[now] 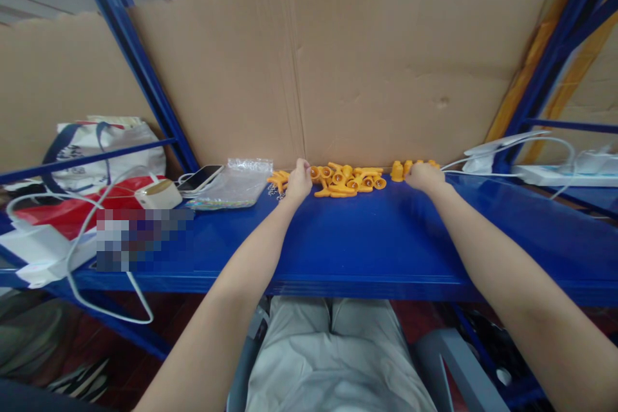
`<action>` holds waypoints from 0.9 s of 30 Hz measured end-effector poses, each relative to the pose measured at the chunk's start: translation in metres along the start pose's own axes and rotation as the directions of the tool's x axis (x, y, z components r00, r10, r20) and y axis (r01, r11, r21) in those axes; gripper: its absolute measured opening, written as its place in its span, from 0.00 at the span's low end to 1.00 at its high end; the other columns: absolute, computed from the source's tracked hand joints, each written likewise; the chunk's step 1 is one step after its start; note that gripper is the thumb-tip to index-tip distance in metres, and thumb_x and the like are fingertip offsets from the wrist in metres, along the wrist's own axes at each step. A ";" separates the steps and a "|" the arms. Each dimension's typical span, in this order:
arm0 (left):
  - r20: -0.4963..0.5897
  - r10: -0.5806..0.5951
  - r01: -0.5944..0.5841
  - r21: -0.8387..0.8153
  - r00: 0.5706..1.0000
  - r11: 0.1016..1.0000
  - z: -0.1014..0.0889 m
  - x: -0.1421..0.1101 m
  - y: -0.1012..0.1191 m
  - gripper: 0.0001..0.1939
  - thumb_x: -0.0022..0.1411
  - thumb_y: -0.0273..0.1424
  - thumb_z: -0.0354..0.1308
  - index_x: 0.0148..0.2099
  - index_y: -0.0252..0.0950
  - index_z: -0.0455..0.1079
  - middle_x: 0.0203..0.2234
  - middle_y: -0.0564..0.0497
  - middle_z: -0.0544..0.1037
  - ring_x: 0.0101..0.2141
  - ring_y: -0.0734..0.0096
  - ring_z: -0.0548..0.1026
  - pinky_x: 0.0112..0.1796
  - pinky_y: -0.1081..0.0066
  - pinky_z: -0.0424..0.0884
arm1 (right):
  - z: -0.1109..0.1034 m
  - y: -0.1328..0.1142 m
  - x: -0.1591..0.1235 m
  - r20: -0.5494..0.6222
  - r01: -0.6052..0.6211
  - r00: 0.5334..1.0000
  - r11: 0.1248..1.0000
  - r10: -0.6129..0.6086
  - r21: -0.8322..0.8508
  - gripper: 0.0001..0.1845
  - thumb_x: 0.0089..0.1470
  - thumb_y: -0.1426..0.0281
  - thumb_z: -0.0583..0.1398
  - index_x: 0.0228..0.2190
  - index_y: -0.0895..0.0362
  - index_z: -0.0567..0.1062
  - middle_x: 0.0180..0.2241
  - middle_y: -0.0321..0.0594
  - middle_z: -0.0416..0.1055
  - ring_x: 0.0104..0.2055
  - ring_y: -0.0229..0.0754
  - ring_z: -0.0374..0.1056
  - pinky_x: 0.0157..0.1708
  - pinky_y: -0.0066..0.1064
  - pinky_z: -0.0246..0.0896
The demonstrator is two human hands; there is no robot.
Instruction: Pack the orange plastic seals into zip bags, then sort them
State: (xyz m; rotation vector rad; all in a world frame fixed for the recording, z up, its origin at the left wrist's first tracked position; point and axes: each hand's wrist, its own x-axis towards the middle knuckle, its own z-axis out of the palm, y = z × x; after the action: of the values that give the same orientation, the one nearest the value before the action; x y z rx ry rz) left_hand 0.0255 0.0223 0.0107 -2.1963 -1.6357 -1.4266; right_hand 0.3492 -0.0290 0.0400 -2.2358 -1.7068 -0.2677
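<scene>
My left hand [300,180] is closed in a pinch at the left end of a pile of orange plastic pieces [344,177]. What its fingertips hold, if anything, is too small to make out. Several of the piled pieces have round, cup-like openings; others look like thin arms. Left of that hand lie more orange pieces [277,178] with small metal chains [274,190]. My right hand [425,176] has its fingers curled in at a row of upright orange cup-shaped pieces [397,171]. The hand covers part of the row, and what its fingers grip is hidden.
The blue shelf top [357,244] has a cardboard sheet [376,71] along its back. On the left are clear plastic bags [236,185], a phone [201,177], a red bag [72,206], a white tote bag [113,148] and white cables. A power strip [555,175] lies at right.
</scene>
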 end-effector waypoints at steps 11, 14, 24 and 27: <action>-0.152 0.089 -0.101 -0.077 0.984 0.992 -0.002 0.000 0.002 0.11 0.68 0.23 0.45 0.47 0.41 0.64 0.37 0.47 0.80 0.41 0.63 0.79 0.44 0.64 0.73 | -0.024 -0.053 -0.037 -0.002 0.209 0.978 0.978 -0.209 -0.011 0.21 0.62 0.68 0.51 0.43 0.57 0.82 0.44 0.53 0.79 0.52 0.53 0.74 0.48 0.38 0.66; -0.176 0.108 -0.123 -0.075 0.979 0.990 -0.007 0.000 0.008 0.10 0.69 0.23 0.45 0.47 0.40 0.64 0.38 0.45 0.79 0.42 0.63 0.78 0.46 0.63 0.73 | -0.026 -0.060 -0.041 -0.029 0.271 0.962 0.962 -0.271 0.020 0.20 0.62 0.68 0.50 0.41 0.56 0.82 0.41 0.50 0.80 0.49 0.51 0.75 0.45 0.34 0.66; -0.210 0.320 -0.336 -0.045 0.924 0.941 -0.010 -0.007 0.037 0.12 0.73 0.27 0.41 0.50 0.37 0.65 0.42 0.45 0.79 0.45 0.67 0.77 0.49 0.66 0.71 | -0.010 -0.081 -0.042 -0.068 0.388 0.888 0.662 -0.454 0.641 0.21 0.65 0.60 0.53 0.30 0.58 0.79 0.30 0.42 0.79 0.32 0.40 0.73 0.36 0.28 0.65; -0.158 0.430 -0.433 0.015 0.889 0.901 -0.007 -0.011 0.045 0.12 0.73 0.28 0.42 0.50 0.35 0.66 0.42 0.44 0.79 0.44 0.66 0.77 0.49 0.65 0.71 | -0.006 -0.090 -0.046 0.019 0.192 0.902 0.440 -0.432 0.877 0.25 0.67 0.54 0.51 0.40 0.60 0.79 0.35 0.46 0.80 0.33 0.39 0.74 0.37 0.29 0.67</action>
State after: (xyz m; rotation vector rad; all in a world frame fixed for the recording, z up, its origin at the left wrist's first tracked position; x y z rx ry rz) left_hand 0.0560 -0.0090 0.0270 -2.2025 -0.9979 -1.4391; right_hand 0.2501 -0.0513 0.0425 -1.1952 -1.7757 0.7042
